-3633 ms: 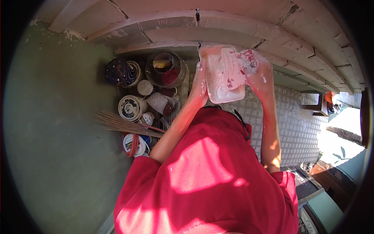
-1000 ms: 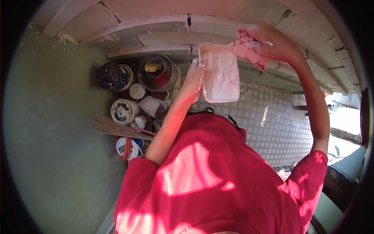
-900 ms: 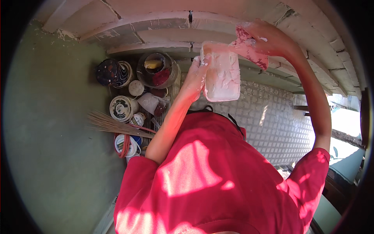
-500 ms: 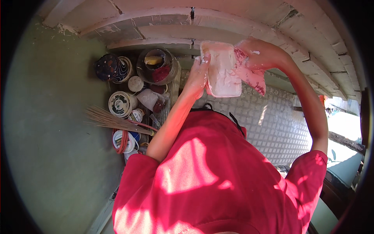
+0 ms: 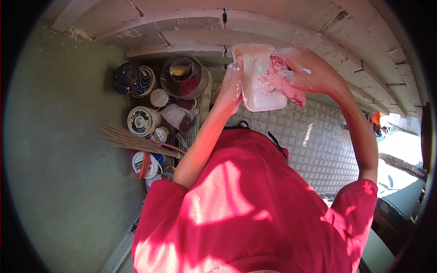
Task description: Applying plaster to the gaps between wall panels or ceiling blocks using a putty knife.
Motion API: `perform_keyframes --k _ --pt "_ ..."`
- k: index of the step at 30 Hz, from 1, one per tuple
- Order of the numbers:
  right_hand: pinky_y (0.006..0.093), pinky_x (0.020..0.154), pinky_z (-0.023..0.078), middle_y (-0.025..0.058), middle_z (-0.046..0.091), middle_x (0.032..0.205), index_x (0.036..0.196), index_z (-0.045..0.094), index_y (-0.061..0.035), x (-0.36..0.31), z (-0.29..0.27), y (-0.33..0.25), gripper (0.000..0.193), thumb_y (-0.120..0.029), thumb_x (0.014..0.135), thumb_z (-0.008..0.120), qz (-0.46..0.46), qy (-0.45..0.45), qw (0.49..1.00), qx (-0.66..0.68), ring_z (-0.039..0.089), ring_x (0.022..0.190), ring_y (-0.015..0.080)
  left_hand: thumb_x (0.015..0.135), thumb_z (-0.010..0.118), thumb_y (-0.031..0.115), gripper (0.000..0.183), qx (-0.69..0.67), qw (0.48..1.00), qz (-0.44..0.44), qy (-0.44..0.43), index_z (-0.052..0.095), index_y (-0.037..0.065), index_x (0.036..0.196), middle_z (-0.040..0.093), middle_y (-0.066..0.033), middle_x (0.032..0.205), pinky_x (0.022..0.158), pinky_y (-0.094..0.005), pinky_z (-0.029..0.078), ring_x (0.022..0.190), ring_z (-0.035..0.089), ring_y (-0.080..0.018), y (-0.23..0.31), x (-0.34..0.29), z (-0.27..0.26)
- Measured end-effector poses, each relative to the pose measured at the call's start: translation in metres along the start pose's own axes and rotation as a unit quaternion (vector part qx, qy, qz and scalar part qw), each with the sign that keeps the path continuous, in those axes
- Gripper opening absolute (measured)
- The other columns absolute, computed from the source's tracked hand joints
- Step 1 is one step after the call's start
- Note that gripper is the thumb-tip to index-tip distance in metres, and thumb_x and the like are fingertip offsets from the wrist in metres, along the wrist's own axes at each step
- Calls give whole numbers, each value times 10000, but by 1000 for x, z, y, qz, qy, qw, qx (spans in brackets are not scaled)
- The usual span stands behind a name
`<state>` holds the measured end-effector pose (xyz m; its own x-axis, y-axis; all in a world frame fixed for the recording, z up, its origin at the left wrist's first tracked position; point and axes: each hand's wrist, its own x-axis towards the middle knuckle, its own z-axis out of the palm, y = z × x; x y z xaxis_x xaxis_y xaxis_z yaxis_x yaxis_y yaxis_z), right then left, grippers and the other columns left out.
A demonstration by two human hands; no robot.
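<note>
In front of my chest my left hand (image 5: pixel 231 90) grips the left side of a shallow white rectangular tray (image 5: pixel 269 103), thumb over its rim. White paste (image 5: pixel 260 83) is smeared in thick ridges inside it. My right hand (image 5: pixel 306 72), spotted with the same paste, is closed on a flat pink piece with red blotches (image 5: pixel 291 92). Its left part reaches over the tray's right side and touches the paste. Whether that piece is a stiff scraper or a folded sheet, I cannot tell.
Paint buckets (image 5: pixel 142 122), a clear round tub (image 5: pixel 183 77) and a stick broom (image 5: pixel 136 141) stand at the left by a green wall (image 5: pixel 63 150). Pale boards (image 5: pixel 273 22) run overhead along the far side. Patterned tiles (image 5: pixel 318 145) cover the floor.
My right hand has moved left, bringing the pink piece further over the tray and into the paste. The tray has tilted slightly; my left hand keeps its hold.
</note>
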<state>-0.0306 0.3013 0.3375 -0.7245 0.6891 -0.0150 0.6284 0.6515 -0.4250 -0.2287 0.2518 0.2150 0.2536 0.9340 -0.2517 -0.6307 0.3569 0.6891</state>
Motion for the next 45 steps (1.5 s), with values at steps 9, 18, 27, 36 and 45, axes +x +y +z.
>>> perform_keyframes --k 9,18,27,36,45 --pt "454 803 412 207 588 928 920 580 -3 0 -6 -11 314 -228 704 619 35 53 998 -29 518 917 394 1004 402 456 543 3 1000 12 3 365 25 1332 545 -115 1214 870 -346 511 1079 580 -184 5 -5 5" --pt "458 783 415 202 598 934 929 585 -3 -7 -2 -24 320 -245 721 614 48 76 996 9 518 905 419 1004 412 445 552 4 999 31 13 349 14 1343 518 -132 1253 904 -350 497 1118 559 -194 -1 1 -4" --pt "482 818 410 235 588 933 932 559 19 2 0 -13 341 -247 721 596 60 78 994 54 515 910 436 989 422 483 593 -31 999 12 12 333 34 1365 511 -126 1267 936 -345 482 1129 551 -191 8 -5 4" --pt "461 729 450 266 596 834 845 567 57 13 26 13 309 -183 652 546 147 135 966 163 552 804 460 990 367 519 637 -15 1000 15 2 333 42 1410 502 -115 1338 983 -366 468 1203 529 -215 -3 0 1" --pt "400 733 482 224 641 821 917 607 37 5 59 11 282 -96 669 585 177 228 911 296 597 763 385 983 398 518 641 -11 1000 11 -10 279 63 1418 457 -112 1348 976 -372 469 1207 507 -203 1 2 -3"
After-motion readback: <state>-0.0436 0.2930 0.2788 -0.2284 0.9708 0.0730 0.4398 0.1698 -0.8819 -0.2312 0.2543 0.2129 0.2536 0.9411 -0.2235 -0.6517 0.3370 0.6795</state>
